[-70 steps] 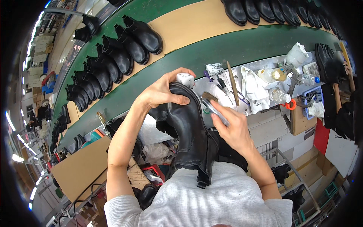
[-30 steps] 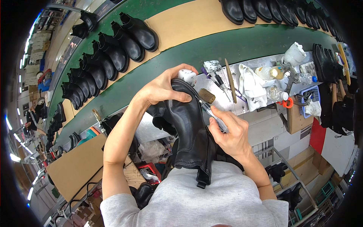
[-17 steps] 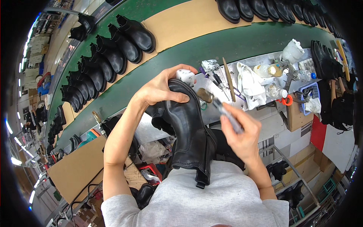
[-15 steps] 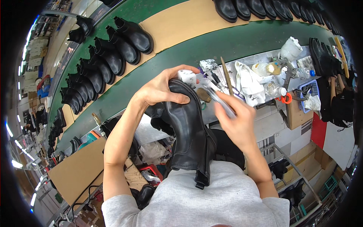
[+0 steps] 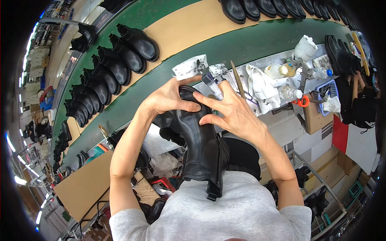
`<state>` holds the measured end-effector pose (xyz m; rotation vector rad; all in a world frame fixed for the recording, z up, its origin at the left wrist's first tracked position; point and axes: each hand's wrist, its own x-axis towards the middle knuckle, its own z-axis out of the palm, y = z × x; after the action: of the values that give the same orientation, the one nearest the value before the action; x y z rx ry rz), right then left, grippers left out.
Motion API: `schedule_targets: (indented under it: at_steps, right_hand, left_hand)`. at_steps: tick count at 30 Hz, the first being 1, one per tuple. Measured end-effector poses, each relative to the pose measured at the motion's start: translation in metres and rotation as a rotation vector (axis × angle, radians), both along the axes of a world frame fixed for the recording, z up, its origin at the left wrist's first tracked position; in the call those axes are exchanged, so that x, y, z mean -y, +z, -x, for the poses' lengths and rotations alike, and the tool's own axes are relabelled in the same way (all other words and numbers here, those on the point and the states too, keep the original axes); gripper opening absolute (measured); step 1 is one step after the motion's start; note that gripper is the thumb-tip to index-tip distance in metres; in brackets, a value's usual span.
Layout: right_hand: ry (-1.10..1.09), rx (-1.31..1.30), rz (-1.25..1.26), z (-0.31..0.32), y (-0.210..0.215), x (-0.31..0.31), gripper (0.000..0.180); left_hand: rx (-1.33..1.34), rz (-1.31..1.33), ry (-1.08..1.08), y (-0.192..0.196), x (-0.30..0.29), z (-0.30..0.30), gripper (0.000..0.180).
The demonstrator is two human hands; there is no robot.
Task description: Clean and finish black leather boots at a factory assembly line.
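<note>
L hand (image 5: 167, 96) clamps the toe end of a black boot (image 5: 197, 140), thumb flat on top, rest of fingers round the far side, mostly hidden. R hand (image 5: 237, 108) has thumb & index spread apart, tips at the boot's upper near the toe; can't tell if they press or just hover. A clear pen (image 5: 212, 85) w/ dark top is tucked b/w the R fingers.

Boot is up in front of the chest, toe pointing away, shaft down toward the grey shirt (image 5: 229, 209), pull tab hanging at the near end. White pad w/ black specks (image 5: 189, 67) sits right by the L fingers; can't tell how it's held.

Just past the R hand, on the metal bench: 2nd speckled pad (image 5: 218, 70), brown stick (image 5: 237, 78), then white cloth (image 5: 261, 86) w/ dark smudges, plastic bottle (image 5: 289, 93), white jug (image 5: 305, 47), orange scissors (image 5: 300, 101), blue basket (image 5: 330, 94).

Farther out, green table (image 5: 193, 50) w/ cardboard sheet (image 5: 193, 24); row of black boots (image 5: 136, 42) to the L, another row (image 5: 257, 9) up top R. Co-worker in black (image 5: 364, 110) at far R.
</note>
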<state>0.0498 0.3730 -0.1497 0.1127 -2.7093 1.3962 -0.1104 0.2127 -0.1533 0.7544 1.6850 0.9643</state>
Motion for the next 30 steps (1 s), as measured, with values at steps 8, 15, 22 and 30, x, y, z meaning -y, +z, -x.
schedule_targets:
  at_steps: [8,15,22,30]
  right_hand:
    - [-0.094,-0.141,-0.130,-0.011,-0.016,0.014,0.049]
    - [-0.247,-0.193,-0.140,-0.017,-0.019,0.026,0.035]
    - [-0.419,-0.138,-0.023,-0.025,-0.005,0.013,0.030]
    - [-0.612,0.173,-0.222,-0.063,-0.060,-0.036,0.032]
  left_hand:
    - [0.290,-0.059,0.162,0.002,-0.003,-0.009,0.080]
    - [0.257,-0.076,0.157,-0.004,-0.005,-0.005,0.102]
    - [0.376,-0.038,0.071,-0.021,-0.005,0.014,0.092]
    - [0.678,-0.286,0.060,-0.066,0.004,0.012,0.116]
